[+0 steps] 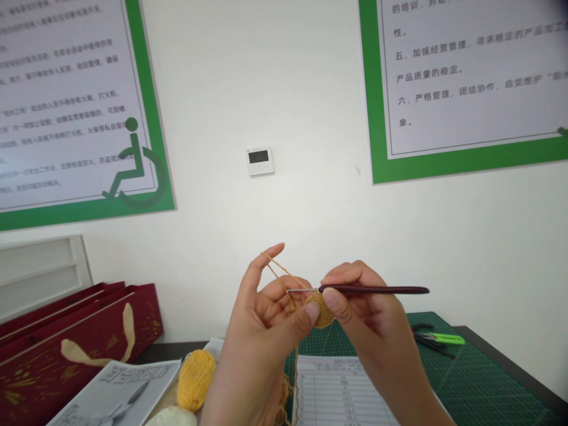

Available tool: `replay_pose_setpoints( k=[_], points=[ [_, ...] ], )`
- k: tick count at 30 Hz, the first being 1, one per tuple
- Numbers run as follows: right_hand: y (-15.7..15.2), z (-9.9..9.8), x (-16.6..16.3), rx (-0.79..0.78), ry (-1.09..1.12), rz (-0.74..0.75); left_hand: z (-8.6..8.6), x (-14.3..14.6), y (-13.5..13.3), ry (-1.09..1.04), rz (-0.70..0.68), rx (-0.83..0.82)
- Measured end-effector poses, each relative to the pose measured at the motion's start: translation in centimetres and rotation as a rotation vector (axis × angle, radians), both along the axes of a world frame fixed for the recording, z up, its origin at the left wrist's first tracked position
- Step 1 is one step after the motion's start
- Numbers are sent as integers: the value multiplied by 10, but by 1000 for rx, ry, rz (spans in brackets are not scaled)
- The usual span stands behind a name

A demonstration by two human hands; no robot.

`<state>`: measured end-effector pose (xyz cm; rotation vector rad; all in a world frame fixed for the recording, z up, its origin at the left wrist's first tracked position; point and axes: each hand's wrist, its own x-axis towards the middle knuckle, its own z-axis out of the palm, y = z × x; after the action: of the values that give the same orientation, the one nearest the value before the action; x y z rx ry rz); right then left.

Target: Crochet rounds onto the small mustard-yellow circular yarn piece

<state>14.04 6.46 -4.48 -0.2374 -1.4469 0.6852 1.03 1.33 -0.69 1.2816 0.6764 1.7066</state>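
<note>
My left hand [270, 313] pinches a small round piece of mustard-coloured crochet work [323, 312] between thumb and fingers. Its index finger points up, with a strand of yarn [276, 276] looped over it and running down to the piece. In my right hand [361, 302] is a crochet hook [377, 290] with a dark handle, held nearly level. The hook's thin metal tip reaches left past the top of the piece and meets the yarn near my left fingers. More of this yarn hangs below, partly hidden behind my left wrist.
A green cutting mat [479, 367] covers the dark table, with a printed sheet [337, 390] on it. Pliers and bright green-handled snips [446, 339] lie right. At left are a yellow yarn ball [196, 378], papers [119, 393] and red gift bags [89, 349]. A white wall stands behind.
</note>
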Motion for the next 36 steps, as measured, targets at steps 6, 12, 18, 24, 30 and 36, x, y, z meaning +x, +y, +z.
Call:
replay_pose_setpoints(
  k=[6, 12, 18, 24, 30, 36],
  points=[
    [0, 5, -3, -27, 78, 124, 1, 5, -1, 2, 89, 35],
    [1, 2, -2, -116, 126, 247, 1, 6, -2, 26, 91, 41],
    [3, 0, -5, -201, 209, 284, -1, 8, 0, 40, 115, 71],
    [0, 3, -3, -316, 268, 368, 0, -2, 1, -9, -62, 59],
    [9, 3, 16, -318, 249, 472, -5, -10, 15, -368, -349, -88],
    [19, 1, 32, -325, 211, 396, -17, -9, 30, 270, 128, 345]
  ],
)
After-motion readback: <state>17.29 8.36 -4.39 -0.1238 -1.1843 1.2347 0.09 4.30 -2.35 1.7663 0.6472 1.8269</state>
